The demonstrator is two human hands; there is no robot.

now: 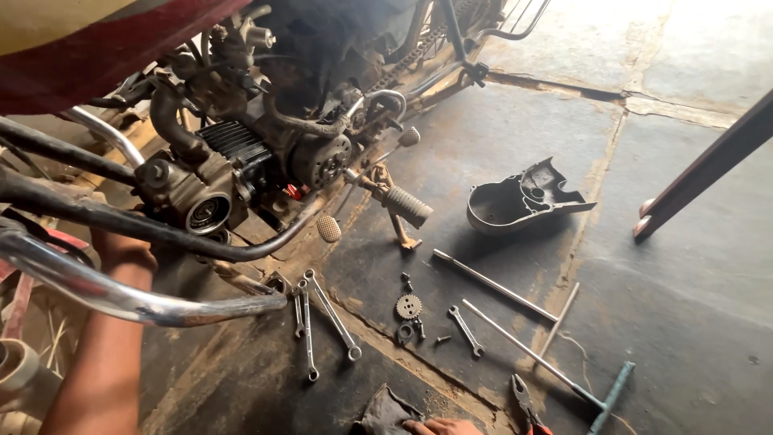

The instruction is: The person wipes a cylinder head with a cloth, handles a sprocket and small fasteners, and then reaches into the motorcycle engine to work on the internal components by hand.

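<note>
A motorcycle engine (241, 161) with its side cover off fills the upper left. My left hand (121, 250) reaches up under it, behind the black frame tube (161, 229) and the chrome pipe (121, 296); its fingers are hidden. Only the knuckles of my right hand (443, 425) show at the bottom edge, touching a dark cloth (386, 415) on the floor. Red-handled pliers (527, 407) lie just right of that hand.
On the stone floor lie three spanners (330, 310), a small spanner (465, 330), a toothed gear (408, 306) with small bolts, two long rods (491, 282), a T-handle wrench (547, 366) and the removed engine cover (515, 201). A footpeg (407, 205) juts out. A slanted wooden leg (708, 165) stands at right.
</note>
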